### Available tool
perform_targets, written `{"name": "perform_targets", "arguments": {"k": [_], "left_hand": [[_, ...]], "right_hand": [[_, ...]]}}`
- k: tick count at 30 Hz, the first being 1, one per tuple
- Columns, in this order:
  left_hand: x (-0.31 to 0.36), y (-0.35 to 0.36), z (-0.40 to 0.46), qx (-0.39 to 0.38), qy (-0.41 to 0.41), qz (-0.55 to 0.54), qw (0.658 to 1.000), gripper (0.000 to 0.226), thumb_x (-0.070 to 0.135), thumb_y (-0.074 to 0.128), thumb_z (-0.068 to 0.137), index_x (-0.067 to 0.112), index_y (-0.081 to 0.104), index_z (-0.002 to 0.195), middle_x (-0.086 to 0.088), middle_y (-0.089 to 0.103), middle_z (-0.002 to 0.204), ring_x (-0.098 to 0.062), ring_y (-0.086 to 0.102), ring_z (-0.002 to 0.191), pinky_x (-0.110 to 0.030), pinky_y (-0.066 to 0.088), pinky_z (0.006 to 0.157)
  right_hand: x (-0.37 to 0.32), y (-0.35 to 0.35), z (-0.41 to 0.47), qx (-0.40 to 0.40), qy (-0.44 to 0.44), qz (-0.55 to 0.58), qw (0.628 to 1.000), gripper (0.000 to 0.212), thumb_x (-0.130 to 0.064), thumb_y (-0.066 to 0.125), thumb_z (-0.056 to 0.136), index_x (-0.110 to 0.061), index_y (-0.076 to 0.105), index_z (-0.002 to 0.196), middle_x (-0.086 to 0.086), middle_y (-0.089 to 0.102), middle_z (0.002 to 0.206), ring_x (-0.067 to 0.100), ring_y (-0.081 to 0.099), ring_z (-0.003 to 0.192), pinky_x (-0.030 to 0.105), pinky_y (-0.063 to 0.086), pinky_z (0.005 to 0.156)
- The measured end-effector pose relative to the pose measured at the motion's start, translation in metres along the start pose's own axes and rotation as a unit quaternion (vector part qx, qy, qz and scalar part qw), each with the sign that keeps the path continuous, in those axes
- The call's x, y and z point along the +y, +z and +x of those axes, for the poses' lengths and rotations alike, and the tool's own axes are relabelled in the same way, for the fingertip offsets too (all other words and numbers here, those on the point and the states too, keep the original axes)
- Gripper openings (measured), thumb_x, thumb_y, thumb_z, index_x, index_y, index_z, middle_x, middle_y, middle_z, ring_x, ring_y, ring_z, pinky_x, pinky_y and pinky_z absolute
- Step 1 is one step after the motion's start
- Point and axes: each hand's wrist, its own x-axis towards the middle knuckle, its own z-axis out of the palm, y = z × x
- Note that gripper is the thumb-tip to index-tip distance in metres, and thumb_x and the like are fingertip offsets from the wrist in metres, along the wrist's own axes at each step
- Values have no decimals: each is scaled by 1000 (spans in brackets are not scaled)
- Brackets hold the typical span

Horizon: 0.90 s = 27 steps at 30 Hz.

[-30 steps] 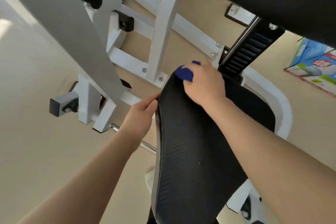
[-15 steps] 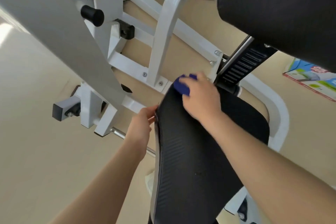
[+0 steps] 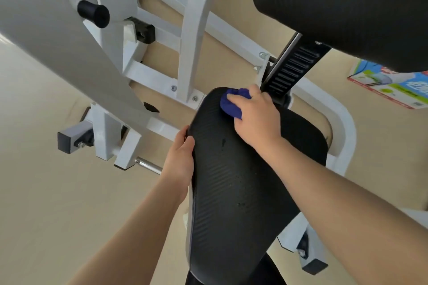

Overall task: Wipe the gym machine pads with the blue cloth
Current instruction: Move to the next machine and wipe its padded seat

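A black textured seat pad runs from the bottom centre up to the middle of the view. My right hand presses a bunched blue cloth onto the pad's far end. My left hand grips the pad's left edge, fingers curled over the rim. A few small wet spots show on the pad's surface. A second black pad fills the upper right corner.
The white steel machine frame stands behind the seat, with a black knob at upper left and a black toothed adjuster bar. A colourful box lies on the beige floor at right.
My right hand with the cloth has slid slightly back toward me along the pad's far end. My left hand has closed more firmly on the pad's left edge. The view shifted down.
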Motion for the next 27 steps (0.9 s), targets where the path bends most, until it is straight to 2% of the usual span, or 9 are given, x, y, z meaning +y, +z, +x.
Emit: {"name": "perform_targets", "arguments": {"k": [3, 6, 10, 13, 18, 20, 22, 24, 27], "left_hand": [[-1, -1, 3, 7, 6, 2, 1000, 36, 18, 30, 101, 27, 48, 131, 8, 60, 116, 7, 57, 86, -11, 45, 62], [-2, 1, 7, 22, 9, 43, 999, 37, 21, 28, 100, 30, 46, 132, 6, 58, 119, -5, 56, 97, -19, 43, 73], [-9, 3, 12, 35, 20, 67, 997, 40, 24, 25, 101, 32, 43, 136, 5, 56, 127, -16, 54, 112, -32, 43, 95], [-9, 5, 13, 47, 31, 85, 995, 42, 24, 23, 101, 32, 39, 138, 6, 54, 130, -16, 53, 115, -32, 41, 97], [-4, 10, 6, 63, 29, 76, 995, 41, 22, 25, 100, 32, 42, 137, 3, 58, 123, -8, 57, 92, -22, 43, 70], [-1, 13, 5, 82, 29, 109, 990, 43, 23, 23, 101, 30, 37, 141, 0, 54, 130, -12, 54, 97, -25, 41, 79], [0, 16, 4, 97, 23, 133, 986, 45, 23, 22, 101, 28, 31, 144, -2, 49, 137, -15, 48, 100, -28, 36, 83], [-1, 16, 6, 99, 25, 135, 985, 45, 24, 21, 101, 28, 29, 145, -2, 47, 139, -14, 46, 100, -27, 34, 83], [-5, 14, 9, 101, 34, 157, 982, 44, 25, 21, 102, 28, 30, 145, -1, 44, 142, -16, 46, 111, -27, 31, 89]], "right_hand": [[-11, -8, -55, -37, -147, 40, 988, 54, -15, 73, 64, -25, 63, 115, 11, 57, 111, 32, 55, 84, 41, 53, 62], [4, -12, -75, -98, -259, -2, 961, 63, -12, 78, 59, -23, 62, 119, 13, 60, 110, 32, 57, 77, 41, 53, 57], [44, -9, -10, -7, -69, -33, 997, 53, -9, 61, 78, -30, 57, 126, 14, 51, 121, 38, 50, 98, 46, 48, 76], [55, -5, 6, 26, -3, -20, 999, 50, -9, 61, 81, -28, 57, 127, 13, 50, 123, 36, 49, 101, 44, 47, 78], [24, -9, -67, -38, -131, 7, 991, 56, -15, 72, 65, -23, 62, 119, 13, 58, 113, 34, 55, 87, 46, 51, 68], [24, -14, -92, -69, -201, 17, 977, 60, -16, 76, 61, -23, 63, 119, 11, 60, 110, 31, 57, 81, 42, 53, 61], [33, -18, -91, -103, -247, -10, 964, 63, -15, 76, 64, -24, 59, 124, 13, 58, 116, 32, 57, 86, 43, 53, 64], [51, -19, -65, -88, -193, -55, 976, 62, -14, 67, 76, -29, 50, 133, 13, 48, 129, 34, 51, 100, 44, 48, 79], [83, -20, -18, -23, 6, -36, 999, 56, -12, 57, 82, -32, 49, 134, 14, 45, 129, 37, 45, 107, 43, 45, 83]]}}
